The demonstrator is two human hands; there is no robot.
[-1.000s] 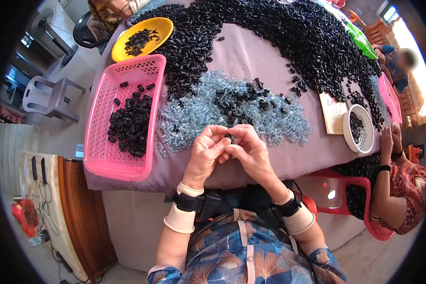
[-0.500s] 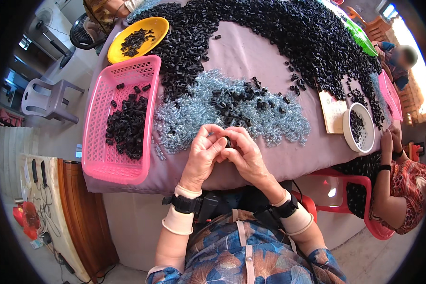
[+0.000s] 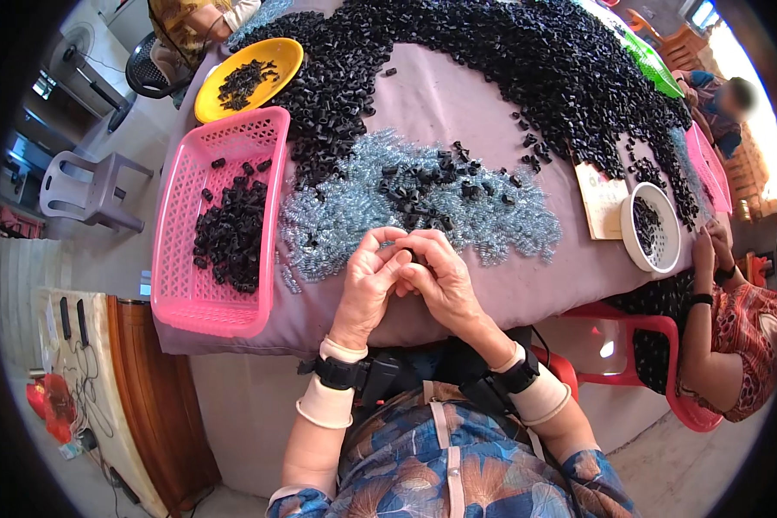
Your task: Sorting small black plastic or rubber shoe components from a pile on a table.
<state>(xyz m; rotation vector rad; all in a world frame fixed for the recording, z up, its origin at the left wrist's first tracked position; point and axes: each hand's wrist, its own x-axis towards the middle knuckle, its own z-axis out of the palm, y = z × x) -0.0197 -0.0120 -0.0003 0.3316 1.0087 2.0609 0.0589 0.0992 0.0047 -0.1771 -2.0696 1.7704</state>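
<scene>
My left hand (image 3: 369, 281) and my right hand (image 3: 445, 281) meet at the table's near edge, fingertips pinched together. Between them is a small black plastic part (image 3: 413, 255), mostly covered by the fingers. Just beyond the fingertips spreads a heap of small bluish-silver coil springs (image 3: 328, 226), with loose black plastic pieces (image 3: 419, 197) lying on top. To the left stands a pink perforated basket (image 3: 171, 285), holding a pile of similar black pieces (image 3: 231, 229).
A great mass of black pieces (image 3: 527, 69) curves across the far table. A yellow plate (image 3: 287, 65) sits far left; a white basket (image 3: 667, 250) and a flat card (image 3: 604, 220) lie right. Another person's arm (image 3: 708, 332) is at the right edge.
My fingers have shifted slightly round the black part, which shows less now. The whole view has moved a little; the baskets and heaps look the same.
</scene>
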